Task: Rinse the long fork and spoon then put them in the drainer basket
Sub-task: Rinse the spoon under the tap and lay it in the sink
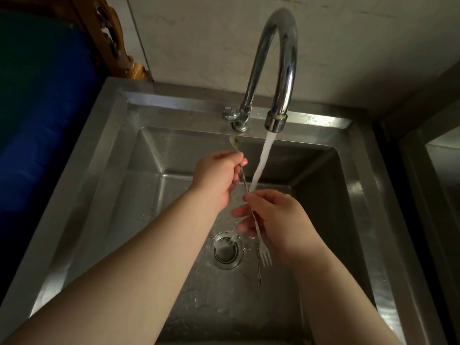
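Both bare forearms reach in from the lower edge and converge toward the middle of the view, the left arm coming from the lower left and the right from the lower right. The left hand sits higher and farther out, back of the hand up, its grip pinched closed between thumb and curled fingers. The right hand lies nearer and lower, just beside the left, its grip likewise pinched closed at the fingertips.
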The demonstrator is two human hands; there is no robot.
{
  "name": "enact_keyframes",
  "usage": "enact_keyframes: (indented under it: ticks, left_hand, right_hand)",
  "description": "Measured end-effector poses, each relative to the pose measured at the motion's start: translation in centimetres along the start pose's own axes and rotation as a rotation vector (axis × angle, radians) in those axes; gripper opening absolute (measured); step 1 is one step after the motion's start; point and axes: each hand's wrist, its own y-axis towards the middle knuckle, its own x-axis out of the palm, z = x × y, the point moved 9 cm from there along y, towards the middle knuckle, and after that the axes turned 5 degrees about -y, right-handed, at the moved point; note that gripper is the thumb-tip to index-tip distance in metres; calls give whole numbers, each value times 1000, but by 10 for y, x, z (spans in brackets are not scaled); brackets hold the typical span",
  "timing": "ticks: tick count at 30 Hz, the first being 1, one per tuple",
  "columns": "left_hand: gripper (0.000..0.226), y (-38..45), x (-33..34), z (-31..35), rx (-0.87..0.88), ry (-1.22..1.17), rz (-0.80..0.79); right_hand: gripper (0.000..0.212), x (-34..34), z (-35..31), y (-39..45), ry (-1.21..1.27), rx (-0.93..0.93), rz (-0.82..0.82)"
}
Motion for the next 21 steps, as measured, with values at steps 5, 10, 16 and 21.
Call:
enact_keyframes:
  ticks: [5, 10, 16, 21]
  left_hand:
    - [21, -3, 6, -33, -231, -20, -13]
    - [26, -5, 14, -46, -320, -159, -69]
    - [45, 3, 2, -77, -409, -219, -67]
    - [26, -1, -20, -119, -462, -353, 60]
  right_hand:
    - [17, 7, 1, 0, 355, 127, -97]
    - [22, 8, -1, 14, 496, 197, -69]
    - [22, 18, -1, 40, 542, 279, -2]
    - [21, 24, 11, 40, 591, 304, -19]
